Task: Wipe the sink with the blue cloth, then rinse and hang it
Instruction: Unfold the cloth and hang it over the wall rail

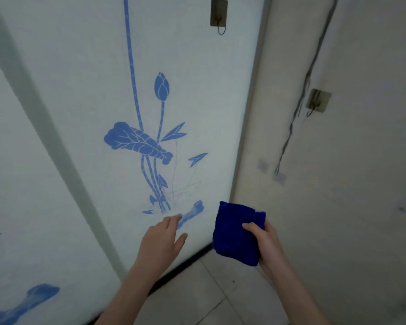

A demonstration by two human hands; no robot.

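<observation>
The blue cloth (pixel 234 233) is folded into a thick pad and held up in front of a wall corner. My right hand (pixel 265 242) grips its right edge, thumb across the front. My left hand (pixel 162 238) hovers to the left of the cloth with its fingers straight and spread, holding nothing, close to a frosted glass panel. No sink is in view.
The frosted glass panel (pixel 85 113) with blue lotus prints fills the left. One adhesive hook (pixel 219 14) sits high on the panel, another hook (pixel 318 100) on the beige wall to the right. A grey cable (pixel 300 97) runs down that wall. Pale floor tiles (pixel 216 294) lie below.
</observation>
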